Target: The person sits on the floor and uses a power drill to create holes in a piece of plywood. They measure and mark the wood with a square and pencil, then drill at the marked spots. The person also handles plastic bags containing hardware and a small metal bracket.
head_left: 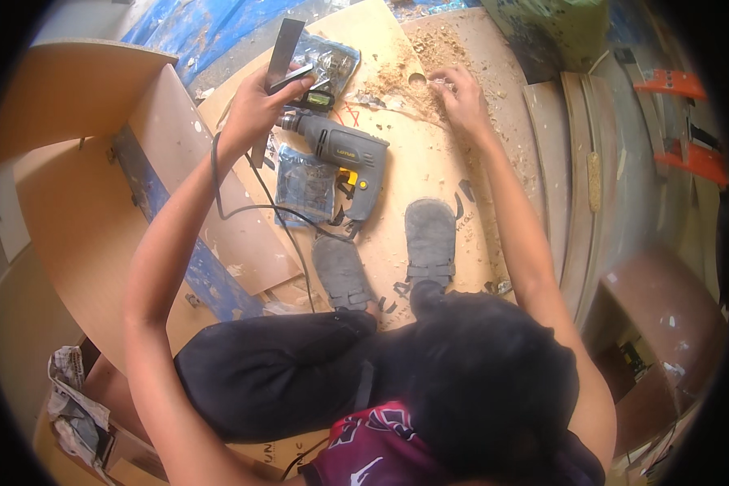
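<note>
My left hand (253,112) is closed around what looks like a combination square (283,50), with a long dark flat blade and a head with a greenish window. Just below it a grey power drill (344,150) with a yellow trigger lies on its side on the wooden board (389,178). My right hand (463,104) is at the far part of the board, fingers bent and drawn together beside a round hole (416,78) with sawdust around it. Whatever those fingertips pinch is too small to make out.
Clear plastic packs (306,185) lie by the drill, whose black cord (259,207) loops left. My shoes (430,235) rest on the board. Curved wooden panels (89,186) stand at left; long strips (579,154) and orange clamps (671,83) are at right. Sawdust (445,44) covers the far end.
</note>
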`<control>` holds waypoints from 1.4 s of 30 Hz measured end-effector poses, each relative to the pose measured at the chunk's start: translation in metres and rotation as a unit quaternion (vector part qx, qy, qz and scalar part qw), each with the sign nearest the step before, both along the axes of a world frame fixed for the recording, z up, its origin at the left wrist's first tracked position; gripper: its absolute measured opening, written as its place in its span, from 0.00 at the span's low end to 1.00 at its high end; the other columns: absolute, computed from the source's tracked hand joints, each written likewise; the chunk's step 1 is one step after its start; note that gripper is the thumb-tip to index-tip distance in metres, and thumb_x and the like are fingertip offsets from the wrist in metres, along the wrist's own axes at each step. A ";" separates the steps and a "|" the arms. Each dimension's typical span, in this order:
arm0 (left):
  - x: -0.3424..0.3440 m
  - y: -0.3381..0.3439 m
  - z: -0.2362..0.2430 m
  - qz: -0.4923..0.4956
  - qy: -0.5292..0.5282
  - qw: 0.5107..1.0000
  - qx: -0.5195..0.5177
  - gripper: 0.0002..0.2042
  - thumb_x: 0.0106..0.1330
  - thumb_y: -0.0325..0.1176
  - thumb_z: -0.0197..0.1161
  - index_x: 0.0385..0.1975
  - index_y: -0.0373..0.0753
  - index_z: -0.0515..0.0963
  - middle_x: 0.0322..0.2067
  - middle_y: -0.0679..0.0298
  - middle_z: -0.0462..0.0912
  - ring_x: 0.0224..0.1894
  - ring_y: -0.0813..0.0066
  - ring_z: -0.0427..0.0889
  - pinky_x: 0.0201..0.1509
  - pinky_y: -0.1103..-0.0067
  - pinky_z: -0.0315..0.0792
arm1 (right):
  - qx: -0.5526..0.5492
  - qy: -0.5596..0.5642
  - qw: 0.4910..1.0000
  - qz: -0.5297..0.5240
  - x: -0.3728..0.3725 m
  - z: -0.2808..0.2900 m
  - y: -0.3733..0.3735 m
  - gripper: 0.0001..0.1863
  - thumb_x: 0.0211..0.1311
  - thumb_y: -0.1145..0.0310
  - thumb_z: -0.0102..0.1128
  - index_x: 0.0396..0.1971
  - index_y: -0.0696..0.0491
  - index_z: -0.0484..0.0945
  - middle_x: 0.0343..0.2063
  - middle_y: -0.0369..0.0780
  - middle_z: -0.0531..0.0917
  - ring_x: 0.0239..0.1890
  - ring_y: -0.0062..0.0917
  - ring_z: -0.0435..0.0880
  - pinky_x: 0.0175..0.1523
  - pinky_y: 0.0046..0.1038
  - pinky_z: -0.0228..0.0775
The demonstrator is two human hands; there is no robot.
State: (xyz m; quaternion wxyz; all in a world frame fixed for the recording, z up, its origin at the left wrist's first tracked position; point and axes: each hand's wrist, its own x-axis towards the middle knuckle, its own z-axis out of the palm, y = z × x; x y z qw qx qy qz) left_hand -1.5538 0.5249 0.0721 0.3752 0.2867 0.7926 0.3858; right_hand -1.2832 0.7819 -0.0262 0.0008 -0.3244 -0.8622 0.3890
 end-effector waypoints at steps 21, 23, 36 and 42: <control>0.005 0.002 0.002 0.013 -0.020 0.997 -0.071 0.21 0.74 0.49 0.73 0.53 0.38 0.87 0.35 0.72 0.86 0.29 0.88 0.77 0.33 0.84 0.72 | 0.061 0.044 0.992 0.103 0.007 -0.011 0.001 0.17 0.76 0.65 0.62 0.59 0.54 0.84 0.64 0.46 0.78 0.69 0.40 0.74 0.77 0.43 0.67; 0.005 -0.002 0.004 0.016 -0.016 0.998 -0.057 0.21 0.74 0.49 0.72 0.53 0.37 0.87 0.35 0.72 0.85 0.30 0.88 0.77 0.34 0.84 0.72 | 0.025 0.014 0.998 0.054 -0.004 -0.012 -0.003 0.23 0.76 0.62 0.62 0.64 0.59 0.80 0.65 0.49 0.78 0.72 0.42 0.73 0.81 0.45 0.60; 0.007 -0.005 0.003 0.028 -0.023 0.999 -0.023 0.20 0.72 0.47 0.73 0.49 0.34 0.87 0.30 0.71 0.84 0.27 0.86 0.77 0.32 0.82 0.72 | 0.014 0.164 0.953 0.253 -0.018 -0.002 -0.057 0.26 0.76 0.65 0.59 0.72 0.46 0.75 0.72 0.41 0.76 0.74 0.35 0.73 0.81 0.43 0.61; 0.008 0.004 0.004 0.036 -0.026 0.998 -0.051 0.24 0.70 0.49 0.75 0.52 0.34 0.86 0.30 0.71 0.84 0.27 0.86 0.77 0.32 0.83 0.72 | 0.384 0.004 0.896 0.221 0.015 -0.009 -0.011 0.27 0.74 0.73 0.55 0.72 0.46 0.76 0.66 0.37 0.77 0.65 0.31 0.72 0.71 0.39 0.67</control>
